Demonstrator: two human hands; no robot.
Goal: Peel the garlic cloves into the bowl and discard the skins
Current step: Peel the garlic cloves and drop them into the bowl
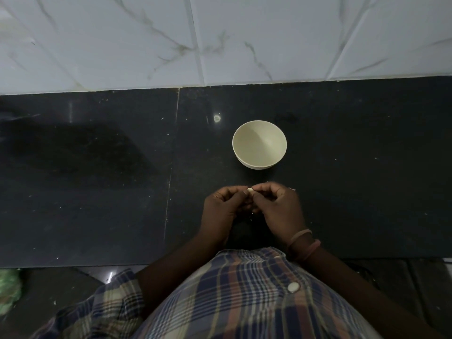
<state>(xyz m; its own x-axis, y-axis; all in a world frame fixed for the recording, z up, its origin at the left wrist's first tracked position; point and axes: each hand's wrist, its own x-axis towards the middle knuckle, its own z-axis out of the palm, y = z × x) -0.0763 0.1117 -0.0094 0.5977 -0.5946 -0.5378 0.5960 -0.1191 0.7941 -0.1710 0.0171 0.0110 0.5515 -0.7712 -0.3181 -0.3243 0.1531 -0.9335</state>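
Observation:
A small pale garlic clove (pixel 250 190) shows between the fingertips of both hands, just above the dark counter. My left hand (pixel 223 207) pinches it from the left with curled fingers. My right hand (pixel 277 206) pinches it from the right, fingers curled too. Most of the clove is hidden by the fingers. A cream bowl (pixel 259 144) stands upright a short way beyond the hands, and its inside looks bare.
The black stone counter (pixel 97 179) has a seam running down left of the hands and small pale flecks scattered on it. A white marbled tile wall (pixel 220 40) rises behind. Something green (pixel 8 289) lies below the counter edge at far left.

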